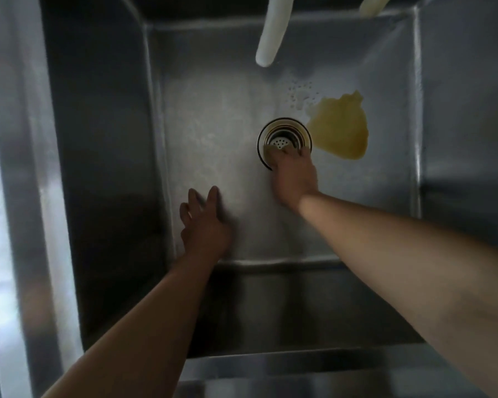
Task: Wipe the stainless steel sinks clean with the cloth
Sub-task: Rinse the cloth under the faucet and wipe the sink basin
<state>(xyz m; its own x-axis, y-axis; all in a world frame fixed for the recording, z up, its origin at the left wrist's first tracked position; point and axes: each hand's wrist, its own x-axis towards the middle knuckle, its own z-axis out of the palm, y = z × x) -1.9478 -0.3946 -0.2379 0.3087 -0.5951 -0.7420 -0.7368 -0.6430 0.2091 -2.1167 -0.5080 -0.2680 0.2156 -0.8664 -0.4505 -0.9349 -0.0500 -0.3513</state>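
Observation:
I look down into a deep stainless steel sink. A crumpled yellow cloth lies flat on the sink floor, just right of the round drain strainer; neither hand touches it. My right hand reaches to the near edge of the drain, its fingers dipping onto the strainer; whether they grip it is blurred. My left hand hovers low over the sink floor at the near left, fingers spread and holding nothing.
A white hose hangs down over the back of the sink, and a second white hose shows at the back right corner. Water droplets sit behind the drain. A steel rim runs along the left.

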